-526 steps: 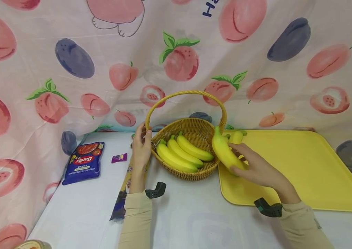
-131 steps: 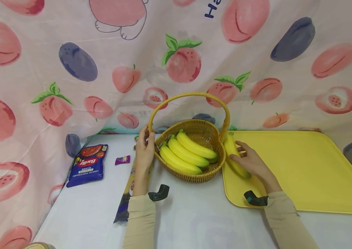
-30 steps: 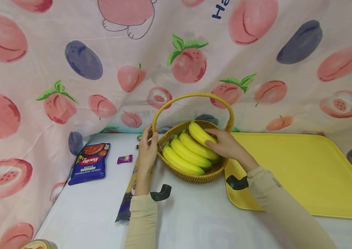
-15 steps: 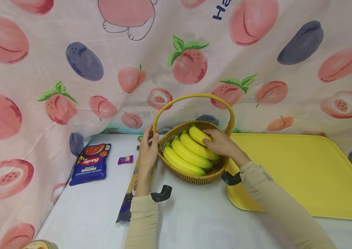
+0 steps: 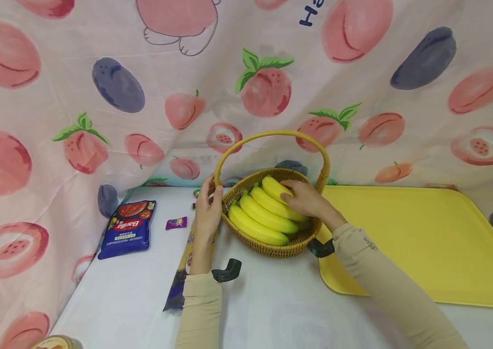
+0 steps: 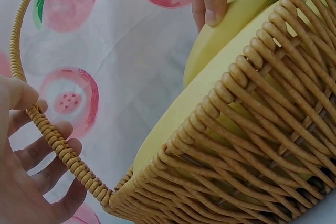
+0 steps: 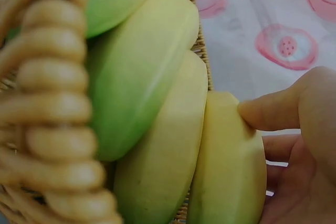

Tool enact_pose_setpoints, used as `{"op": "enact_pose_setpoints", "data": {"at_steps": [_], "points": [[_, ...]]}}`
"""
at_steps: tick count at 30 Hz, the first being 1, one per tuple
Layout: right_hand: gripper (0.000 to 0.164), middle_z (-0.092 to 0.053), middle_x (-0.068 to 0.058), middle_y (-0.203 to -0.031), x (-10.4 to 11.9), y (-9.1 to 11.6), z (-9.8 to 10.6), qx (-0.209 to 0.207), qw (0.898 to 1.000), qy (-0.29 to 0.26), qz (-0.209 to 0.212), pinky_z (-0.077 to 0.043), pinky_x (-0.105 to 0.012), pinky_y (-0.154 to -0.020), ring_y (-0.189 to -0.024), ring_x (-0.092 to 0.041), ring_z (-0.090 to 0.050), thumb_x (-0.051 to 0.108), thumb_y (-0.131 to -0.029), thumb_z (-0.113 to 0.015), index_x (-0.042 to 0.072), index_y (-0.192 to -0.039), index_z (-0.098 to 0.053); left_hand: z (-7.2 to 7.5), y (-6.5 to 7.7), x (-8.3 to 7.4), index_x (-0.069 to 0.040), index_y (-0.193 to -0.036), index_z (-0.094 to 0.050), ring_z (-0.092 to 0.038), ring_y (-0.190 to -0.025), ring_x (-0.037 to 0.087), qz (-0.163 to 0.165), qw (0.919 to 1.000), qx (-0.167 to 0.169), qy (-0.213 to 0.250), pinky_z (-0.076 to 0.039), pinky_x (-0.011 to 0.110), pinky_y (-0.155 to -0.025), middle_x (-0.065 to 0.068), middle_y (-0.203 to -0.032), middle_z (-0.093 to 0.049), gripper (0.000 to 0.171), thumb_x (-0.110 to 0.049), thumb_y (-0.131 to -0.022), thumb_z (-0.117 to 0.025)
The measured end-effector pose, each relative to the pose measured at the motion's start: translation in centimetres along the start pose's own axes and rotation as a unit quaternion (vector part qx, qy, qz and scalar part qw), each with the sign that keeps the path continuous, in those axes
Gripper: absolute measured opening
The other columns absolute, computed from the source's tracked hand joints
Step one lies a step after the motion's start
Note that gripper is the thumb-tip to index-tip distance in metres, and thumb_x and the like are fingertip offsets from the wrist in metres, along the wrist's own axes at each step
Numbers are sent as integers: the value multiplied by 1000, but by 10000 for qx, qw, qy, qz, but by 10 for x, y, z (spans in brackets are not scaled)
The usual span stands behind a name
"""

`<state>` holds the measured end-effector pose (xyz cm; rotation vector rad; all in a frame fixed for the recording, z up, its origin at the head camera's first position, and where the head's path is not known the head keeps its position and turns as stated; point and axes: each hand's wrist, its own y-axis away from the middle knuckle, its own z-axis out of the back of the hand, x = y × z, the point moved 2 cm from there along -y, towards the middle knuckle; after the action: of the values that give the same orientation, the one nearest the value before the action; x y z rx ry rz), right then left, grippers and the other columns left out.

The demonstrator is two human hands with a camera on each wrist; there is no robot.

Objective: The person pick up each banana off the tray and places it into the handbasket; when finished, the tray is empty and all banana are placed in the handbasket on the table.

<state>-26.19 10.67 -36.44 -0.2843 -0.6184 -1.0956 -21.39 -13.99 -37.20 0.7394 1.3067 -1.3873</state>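
Note:
A wicker basket [image 5: 268, 249] with a tall arched handle [image 5: 272, 133] stands mid-table. Several yellow bananas [image 5: 257, 228] with green tips lie side by side in it. My left hand [image 5: 208, 208] holds the lower left end of the handle; the left wrist view shows thumb and fingers around the woven handle [image 6: 55, 140]. Over the basket's right side, my right hand [image 5: 309, 198] grips a banana [image 5: 274, 188] at the back of the row. The right wrist view shows the thumb against this banana [image 7: 228, 166], beside the others, with the fingers behind it partly hidden.
A yellow tray [image 5: 403, 242] lies right of the basket, under the right forearm. At left are a blue Barilla pouch [image 5: 127, 230], a purple candy [image 5: 176, 223], and a long packet [image 5: 181, 271] partly under the left forearm. A jar lid [image 5: 54, 343] shows bottom left. Fruit-print cloth hangs behind.
Bananas seen earlier on the tray are gone from it, and the basket holds more. My right hand has brought a banana from the tray into the basket and lowered it. The left hand stays at the handle.

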Motion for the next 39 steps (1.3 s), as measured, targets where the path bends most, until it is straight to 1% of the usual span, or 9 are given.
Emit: {"op": "enact_pose_setpoints", "data": {"at_steps": [2,7,9,16,20,23,30,37,39], "points": [[50,-44,-22,-143,-2,1,0,31,10000,-61,17,-36,-53,-107,-131,-39,-41,24,-99,-45,0,-143,-37,-1,0,0,-11,-140,-43,-49,-123,30,4,10000,8,14,-40,47,-105,20,-126,-54,40,-19,-100,-43],[50,-42,-23,-144,-6,0,-1,79,9997,-117,192,-35,-54,-107,-132,-40,-39,23,-100,-44,0,-144,-36,2,6,-21,-4,-140,-41,-47,-124,34,69,9999,86,-1,-39,48,-106,23,-127,-53,41,-14,-100,-43],[50,-42,-23,-144,-6,-2,-1,96,9995,-112,290,-35,-54,-108,-132,-40,-39,23,-101,-43,-1,-144,-35,2,6,-19,-3,-140,-41,-47,-124,34,29,10000,59,-20,-39,49,-105,24,-127,-53,41,-14,-100,-43],[50,-41,-23,-145,-13,-4,-3,113,9984,-391,386,-35,-53,-108,-133,-40,-38,24,-101,-43,0,-144,-34,0,-4,15,-14,-141,-42,-47,-124,27,-40,10000,-58,37,-38,48,-106,16,-128,-54,42,-26,-101,-44],[51,-39,-21,-146,-19,-3,-3,182,9966,-744,303,-34,-53,-109,-135,-38,-37,25,-101,-42,2,-146,-32,-2,-4,17,-16,-141,-41,-47,-124,26,-26,10000,-51,55,-38,47,-106,16,-129,-53,42,-27,-101,-43],[52,-38,-21,-147,-20,-2,-3,230,9956,-849,320,-33,-53,-109,-135,-38,-36,25,-101,-42,2,-146,-31,-2,-3,14,-14,-141,-41,-46,-125,28,33,9999,-24,123,-38,47,-107,20,-130,-53,42,-24,-101,-44],[54,-38,-22,-147,-17,-2,-3,213,9970,-695,251,-34,-54,-109,-134,-40,-37,28,-101,-43,1,-146,-32,2,7,-16,-3,-139,-41,-48,-123,33,39,10000,38,56,-40,48,-105,24,-126,-54,41,-14,-100,-43],[55,-37,-21,-148,-15,-1,-2,53,9981,-560,267,-36,-52,-108,-133,-38,-39,29,-101,-43,0,-146,-31,3,7,-17,-3,-140,-40,-47,-124,33,92,9999,94,34,-39,49,-106,24,-128,-52,41,-14,-100,-42],[54,-38,-21,-147,-13,1,1,-54,9979,-527,370,-37,-52,-107,-132,-38,-41,28,-100,-44,-1,-145,-32,2,3,-9,-6,-140,-41,-47,-124,33,77,9999,102,77,-39,49,-106,24,-128,-52,41,-15,-100,-43]]}}
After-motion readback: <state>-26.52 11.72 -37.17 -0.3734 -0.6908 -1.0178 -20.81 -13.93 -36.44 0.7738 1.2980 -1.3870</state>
